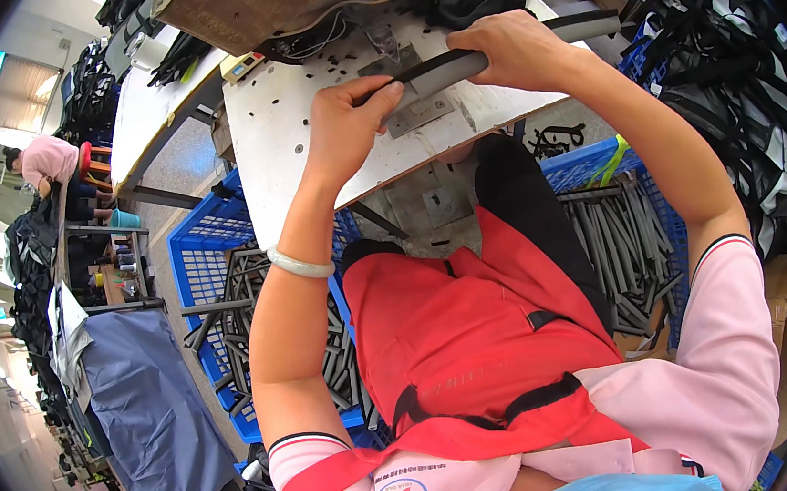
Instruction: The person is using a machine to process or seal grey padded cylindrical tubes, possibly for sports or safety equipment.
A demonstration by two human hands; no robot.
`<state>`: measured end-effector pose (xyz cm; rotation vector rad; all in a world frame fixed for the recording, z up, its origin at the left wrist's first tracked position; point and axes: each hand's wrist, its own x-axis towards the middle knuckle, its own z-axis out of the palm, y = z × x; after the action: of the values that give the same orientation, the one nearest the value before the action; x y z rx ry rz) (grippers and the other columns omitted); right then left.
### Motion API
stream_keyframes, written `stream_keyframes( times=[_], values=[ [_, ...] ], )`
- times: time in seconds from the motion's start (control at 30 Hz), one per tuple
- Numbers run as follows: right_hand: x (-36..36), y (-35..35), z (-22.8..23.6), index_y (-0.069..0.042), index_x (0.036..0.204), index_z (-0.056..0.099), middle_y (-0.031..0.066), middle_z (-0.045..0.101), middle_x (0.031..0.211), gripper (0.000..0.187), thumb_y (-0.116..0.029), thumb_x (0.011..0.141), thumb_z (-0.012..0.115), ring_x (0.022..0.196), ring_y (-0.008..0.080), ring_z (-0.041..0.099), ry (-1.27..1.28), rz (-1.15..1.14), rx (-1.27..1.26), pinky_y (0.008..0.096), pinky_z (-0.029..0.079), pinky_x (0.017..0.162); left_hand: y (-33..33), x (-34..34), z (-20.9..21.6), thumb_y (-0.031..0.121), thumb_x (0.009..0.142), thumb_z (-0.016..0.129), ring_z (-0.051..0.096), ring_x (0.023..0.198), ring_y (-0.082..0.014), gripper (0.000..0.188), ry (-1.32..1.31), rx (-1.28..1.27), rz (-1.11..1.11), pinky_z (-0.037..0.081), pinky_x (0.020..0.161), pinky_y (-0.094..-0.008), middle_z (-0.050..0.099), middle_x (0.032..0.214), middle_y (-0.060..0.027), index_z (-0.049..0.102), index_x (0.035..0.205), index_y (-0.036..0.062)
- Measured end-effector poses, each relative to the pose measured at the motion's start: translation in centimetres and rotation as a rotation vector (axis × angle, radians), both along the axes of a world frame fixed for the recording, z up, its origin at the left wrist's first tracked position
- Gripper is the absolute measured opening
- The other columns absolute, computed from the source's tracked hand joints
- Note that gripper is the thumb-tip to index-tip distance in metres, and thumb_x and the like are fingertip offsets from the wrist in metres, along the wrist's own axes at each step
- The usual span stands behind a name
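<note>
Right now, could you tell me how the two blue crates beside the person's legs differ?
The left blue crate sits at the person's left, its grey tubes lying crisscrossed. The right blue crate sits at the right, its tubes packed more parallel, with a yellow-green strip at its rim. Both are blue lattice plastic and hold similar grey foam tubes.

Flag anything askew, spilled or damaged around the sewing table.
Small black scraps lie scattered over the white sewing table. Otherwise nothing stands out: both hands hold the grey padded strip flat under the machine.
</note>
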<state>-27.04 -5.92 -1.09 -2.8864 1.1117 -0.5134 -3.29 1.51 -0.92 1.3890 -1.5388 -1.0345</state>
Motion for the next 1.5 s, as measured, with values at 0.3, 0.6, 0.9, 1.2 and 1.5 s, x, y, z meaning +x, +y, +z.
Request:
stream_keyframes(
  times=[0.3, 0.6, 0.9, 1.2, 1.5],
  values=[
    [0.4, -1.1, -0.2, -0.008, 0.11, 0.066, 0.0179, 0.066, 0.077, 0.039, -0.021, 0.073, 0.067, 0.079, 0.0345, 0.065, -0.005, -0.017, -0.027, 0.0416, 0.051, 0.073, -1.1, 0.2, 0.1, 0.02, 0.085, 0.069, 0.052, 0.056, -0.0072, 0.029, -0.023, 0.019, 0.063, 0.042, 0.048, -0.0222, 0.061, 0.069, -0.001, 0.07, 0.1, -0.0043],
    [0.9, -2.3, -0.8, -0.009, 0.119, 0.064, 0.0203, 0.068, 0.093, 0.048, -0.028, 0.075, 0.068, 0.089, 0.0351, 0.065, -0.082, -0.1, -0.033, 0.0414, 0.051, 0.081, -2.6, 1.6, -1.2, 0.02, 0.087, 0.068, 0.054, 0.055, -0.0074, 0.028, 0.125, 0.048, 0.095, 0.04, 0.048, -0.0213, 0.063, 0.071, -0.0041, 0.07, 0.103, -0.0022],
    [7.1, 14.4, -5.0, -0.004, 0.105, 0.062, 0.0111, 0.056, 0.118, 0.032, -0.011, 0.074, 0.061, 0.113, 0.0244, 0.054, -0.073, 0.584, -0.176, 0.0351, 0.045, 0.098, 2.0, -0.3, -2.9, 0.021, 0.087, 0.063, 0.052, 0.059, -0.0109, 0.025, -0.407, -0.271, -0.229, 0.044, 0.056, -0.0295, 0.06, 0.065, -0.009, 0.066, 0.092, -0.003],
    [6.1, 12.3, -4.9, -0.009, 0.106, 0.061, 0.0148, 0.066, 0.083, 0.04, -0.03, 0.075, 0.074, 0.083, 0.0339, 0.065, 0.351, 0.25, 0.424, 0.0445, 0.051, 0.072, 4.9, 2.4, -9.9, 0.033, 0.096, 0.049, 0.058, 0.065, -0.0142, 0.04, -0.129, 0.144, -0.37, 0.048, 0.066, -0.0314, 0.064, 0.068, -0.006, 0.068, 0.083, 0.0002],
    [-1.7, 7.6, 0.9, -0.005, 0.104, 0.058, 0.0178, 0.065, 0.085, 0.039, -0.028, 0.076, 0.072, 0.084, 0.0386, 0.062, 0.06, 0.054, 0.301, 0.0442, 0.048, 0.073, 7.2, 3.3, 0.1, 0.031, 0.09, 0.064, 0.062, 0.067, -0.0157, 0.034, -0.054, 0.355, -0.25, 0.049, 0.063, -0.0271, 0.067, 0.073, -0.0069, 0.071, 0.094, -0.0018]
  ],
)
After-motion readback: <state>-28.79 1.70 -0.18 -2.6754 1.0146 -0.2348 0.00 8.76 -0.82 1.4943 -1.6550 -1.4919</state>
